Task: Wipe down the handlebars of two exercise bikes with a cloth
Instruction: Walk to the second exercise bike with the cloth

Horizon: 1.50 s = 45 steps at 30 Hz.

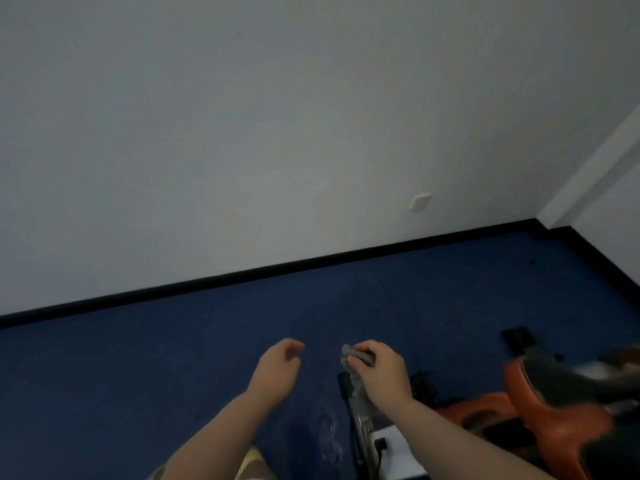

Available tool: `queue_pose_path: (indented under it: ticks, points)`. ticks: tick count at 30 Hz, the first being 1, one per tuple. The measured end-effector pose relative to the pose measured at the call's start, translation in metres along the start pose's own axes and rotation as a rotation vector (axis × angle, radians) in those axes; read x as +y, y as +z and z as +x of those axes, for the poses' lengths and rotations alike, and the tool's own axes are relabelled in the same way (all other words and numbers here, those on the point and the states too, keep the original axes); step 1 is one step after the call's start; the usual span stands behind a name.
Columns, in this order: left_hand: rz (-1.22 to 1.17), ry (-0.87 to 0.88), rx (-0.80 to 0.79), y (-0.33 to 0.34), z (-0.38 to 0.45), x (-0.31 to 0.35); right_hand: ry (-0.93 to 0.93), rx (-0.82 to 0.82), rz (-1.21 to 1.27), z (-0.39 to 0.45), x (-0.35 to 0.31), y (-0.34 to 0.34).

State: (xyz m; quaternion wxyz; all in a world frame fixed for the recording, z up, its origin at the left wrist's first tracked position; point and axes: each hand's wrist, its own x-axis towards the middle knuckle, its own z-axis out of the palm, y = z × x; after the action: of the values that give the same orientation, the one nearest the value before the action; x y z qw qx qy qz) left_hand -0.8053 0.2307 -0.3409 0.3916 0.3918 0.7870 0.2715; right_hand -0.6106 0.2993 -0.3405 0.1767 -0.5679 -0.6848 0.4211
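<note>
My right hand [379, 370] grips a small grey cloth [356, 355], bunched between thumb and fingers above the blue floor. My left hand [278, 367] hovers beside it to the left, fingers loosely curled and apart, holding nothing. An orange and black exercise bike [540, 407] lies low at the lower right, blurred. A dark part of the bike with a white panel [384, 441] shows under my right forearm. I cannot make out any handlebar clearly.
A blue carpeted floor [173, 368] runs to a white wall [242, 133] with a black skirting board [277, 268]. The wall carries a small white socket plate [420, 201]. A corner of the room sits at the far right.
</note>
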Motion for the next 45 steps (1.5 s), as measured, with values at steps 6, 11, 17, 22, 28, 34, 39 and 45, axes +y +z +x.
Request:
queue_pose_path:
  ticks: [6, 11, 17, 22, 28, 34, 39, 45]
  points:
    - [0.038, 0.071, -0.084, -0.033, 0.121, 0.028, 0.154, 0.146, 0.090, 0.104, -0.018, -0.005]
    - [0.121, 0.169, -0.161, -0.092, 0.221, 0.061, 0.359, 0.332, 0.182, 0.159, -0.037, -0.009]
    - [0.132, 0.268, -0.193, -0.105, 0.335, 0.144, 0.436, 0.564, 0.262, 0.218, -0.070, -0.035]
    - [0.187, 0.514, -0.515, -0.025, 0.349, 0.206, 0.499, 0.716, 0.265, 0.228, -0.065, -0.062]
    - [0.322, 0.641, -0.774, 0.049, 0.369, 0.268, 0.615, 0.901, 0.281, 0.243, -0.029, -0.101]
    - [0.404, 0.697, -0.736, 0.088, 0.443, 0.357, 0.716, 0.960, 0.332, 0.285, 0.000, -0.156]
    - [0.342, 0.717, -0.779, 0.136, 0.468, 0.421, 0.693, 1.114, 0.361, 0.326, 0.011, -0.228]
    - [0.442, 0.731, -0.996, 0.211, 0.488, 0.471, 0.836, 1.270, 0.458, 0.358, 0.037, -0.285]
